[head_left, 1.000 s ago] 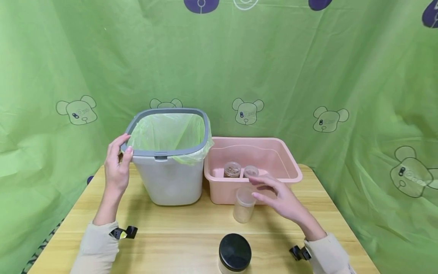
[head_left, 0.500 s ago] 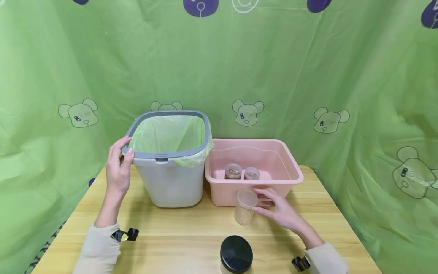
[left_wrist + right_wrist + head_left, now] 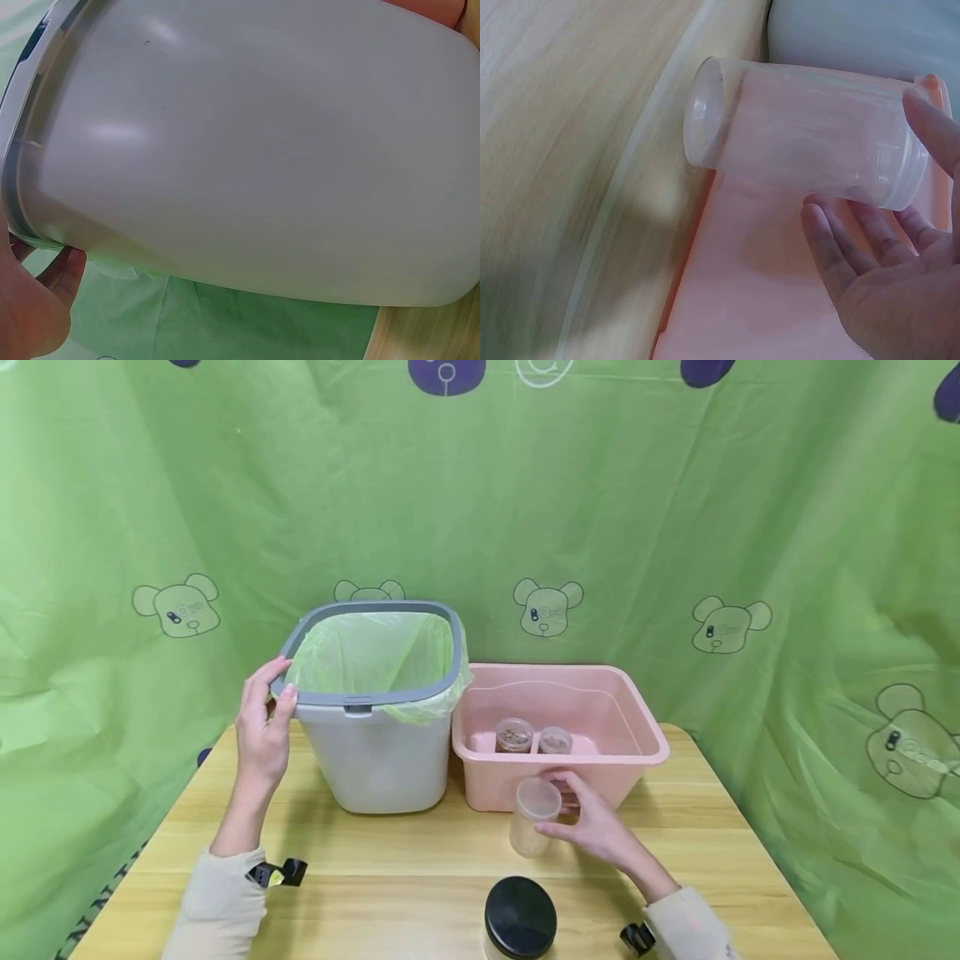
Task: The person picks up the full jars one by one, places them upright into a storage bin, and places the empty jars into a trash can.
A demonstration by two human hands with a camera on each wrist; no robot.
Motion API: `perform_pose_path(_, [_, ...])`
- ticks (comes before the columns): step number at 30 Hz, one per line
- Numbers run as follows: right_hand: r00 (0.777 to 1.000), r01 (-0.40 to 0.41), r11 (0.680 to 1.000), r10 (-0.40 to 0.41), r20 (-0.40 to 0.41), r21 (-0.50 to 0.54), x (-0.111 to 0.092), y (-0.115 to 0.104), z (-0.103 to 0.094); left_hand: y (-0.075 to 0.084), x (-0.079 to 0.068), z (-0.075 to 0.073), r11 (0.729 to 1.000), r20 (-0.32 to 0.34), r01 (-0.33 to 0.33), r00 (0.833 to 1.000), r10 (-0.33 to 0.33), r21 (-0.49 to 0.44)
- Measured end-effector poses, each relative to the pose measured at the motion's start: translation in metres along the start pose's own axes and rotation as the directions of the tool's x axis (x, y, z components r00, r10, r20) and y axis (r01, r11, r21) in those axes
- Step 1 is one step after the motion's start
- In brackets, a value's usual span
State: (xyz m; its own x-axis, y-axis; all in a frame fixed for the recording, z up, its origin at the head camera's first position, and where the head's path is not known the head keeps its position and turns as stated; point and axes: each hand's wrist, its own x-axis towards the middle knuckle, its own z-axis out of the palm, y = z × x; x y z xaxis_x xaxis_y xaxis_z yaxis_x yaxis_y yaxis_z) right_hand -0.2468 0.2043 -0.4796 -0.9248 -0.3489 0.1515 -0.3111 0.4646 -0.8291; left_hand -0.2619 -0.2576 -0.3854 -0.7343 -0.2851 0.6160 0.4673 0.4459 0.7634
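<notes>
At the left side of a grey-rimmed trash bin [image 3: 382, 760], my left hand [image 3: 261, 735] grips the rim, thumb outside. Its fingertips curl under the rim by the green liner [image 3: 375, 652] in the left wrist view. My right hand [image 3: 588, 827] is around the upper part of a clear plastic jar [image 3: 528, 837] with a translucent lid. In the right wrist view the thumb [image 3: 934, 124] lies over the lid end of that jar [image 3: 802, 135], while the other fingers [image 3: 832, 244] meet its side. No contents show in it.
A pink tub [image 3: 487, 781] stands right of the bin, just behind the jar. Inside it are two small lidded jars, one with brown bits [image 3: 513, 739] and one paler [image 3: 556, 743]. A black-lidded jar [image 3: 521, 917] stands at the table's front.
My right hand has come down from above the tub's front edge and moved left around the clear jar. The jar has shifted slightly left and nearer. The left hand keeps its place.
</notes>
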Motion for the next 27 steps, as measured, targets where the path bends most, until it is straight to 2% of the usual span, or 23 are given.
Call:
perform_pose_path(14, [1.0,-0.002,0.999,0.001,-0.012,-0.054,-0.003,-0.013,-0.003,0.0,0.0,0.001,1.0,-0.007,-0.004,1.0,0.004,-0.003])
perform_pose_path(22, [0.996,0.079,0.995,-0.081,-0.025,-0.068,-0.007,-0.033,-0.011,-0.001,0.001,0.001,1.0,-0.009,-0.004,1.0,0.004,0.0])
perform_pose_path(27, [0.994,0.098,0.992,-0.102,-0.045,-0.082,-0.008,-0.046,-0.017,-0.001,0.001,0.001,1.0,-0.008,-0.001,1.0,0.001,0.006])
